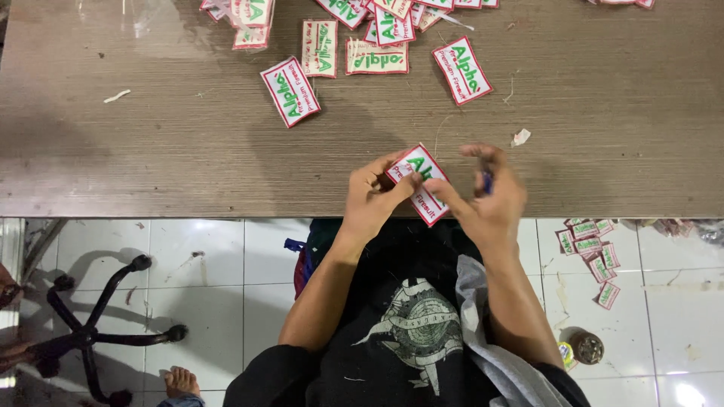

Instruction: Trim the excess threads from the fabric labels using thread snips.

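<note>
Below the counter's near edge, at far left, a black chair base (pixel 90 332) stands on the white tiled floor (pixel 226 264). On the brown counter (pixel 151 158), loose embroidered patches (pixel 290 91) lie scattered toward the far edge. At the near edge, right of centre, the left hand (pixel 371 202) grasps a white patch with red border (pixel 419 183) by its left side. The right hand (pixel 489 202) pinches the same patch's lower right corner and is curled around a small blue object (pixel 487 181), mostly hidden. More patches (pixel 590 250) lie on the floor at right.
</note>
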